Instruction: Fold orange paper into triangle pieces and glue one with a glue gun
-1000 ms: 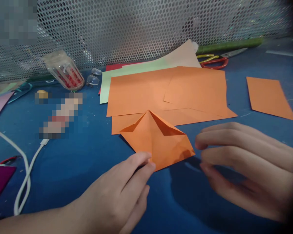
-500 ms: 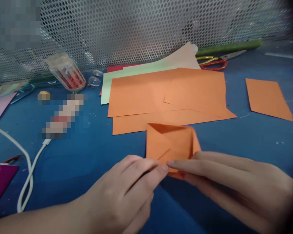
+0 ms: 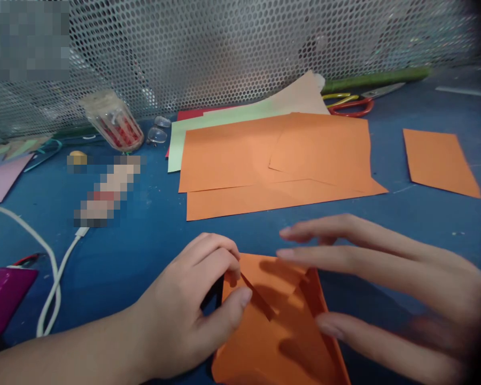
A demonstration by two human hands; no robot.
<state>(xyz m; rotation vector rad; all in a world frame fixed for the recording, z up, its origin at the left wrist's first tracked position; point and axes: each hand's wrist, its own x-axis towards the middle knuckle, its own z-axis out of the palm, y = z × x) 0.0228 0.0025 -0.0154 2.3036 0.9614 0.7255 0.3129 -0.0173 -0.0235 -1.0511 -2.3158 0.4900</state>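
A folded orange paper box (image 3: 260,347) lies on the table close in front of me, its walls partly raised and a flap slanting across its inside. My left hand (image 3: 184,307) pinches the box's far left side, thumb inside and fingers curled over the wall. Over the far right corner, my right hand (image 3: 401,280) is spread, fingers apart and throwing shadows on the paper; its thumb is by the right wall, and I cannot tell if it touches. The near end of the box runs out of view.
Behind lie stacked orange sheets (image 3: 232,160) and, to the right, a single orange piece (image 3: 441,163). Scissors (image 3: 353,107) rest against the mesh wall (image 3: 208,53). Leftward are a jar (image 3: 114,123), clear lenses (image 3: 157,135), a white cable (image 3: 58,278) and a purple object (image 3: 10,294).
The paper box has come nearer to me and its slanting flap now shows differently. My left hand has shifted to its left wall; my right hand has let go and spread its fingers.
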